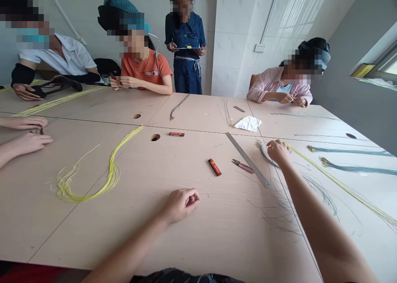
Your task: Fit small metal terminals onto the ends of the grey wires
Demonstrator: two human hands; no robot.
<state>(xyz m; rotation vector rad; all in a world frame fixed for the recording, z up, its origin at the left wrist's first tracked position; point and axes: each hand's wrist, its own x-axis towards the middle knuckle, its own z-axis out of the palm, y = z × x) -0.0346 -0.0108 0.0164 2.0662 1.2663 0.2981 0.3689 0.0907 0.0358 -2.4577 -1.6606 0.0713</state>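
Starting at the far left, a co-worker's hands [27, 141] rest on the table edge, cut off by the frame, with whatever lies under the fingers hidden. Across the pale tabletop [192, 250] sweeps a long yellow wire bundle [111, 172], laid in a loose curve, probably to keep the strands from snarling. Moving right, the person's left hand [180, 205] sits over bare table with the fingers curled in and the tips pressed toward the thumb; nothing shows between them, though a fine strand could hide there. Next comes a small red box [214, 166], then pink-handled snips [242, 165] lying just beside a steel ruler [238, 148], both within easy reach of the right hand [278, 152]. That hand is the one to watch: its fingers bend down onto the head of a yellow-green wire bundle [341, 188], which runs off toward the lower right. The knuckles cover the bundle's end, so I can't tell whether they're pinching it or just pressing it down. Blue-grey strands [266, 158] lie just beside the hand, and at the far right, teal wire bundles [353, 152] sit side by side, apparently arranged to stay separate.
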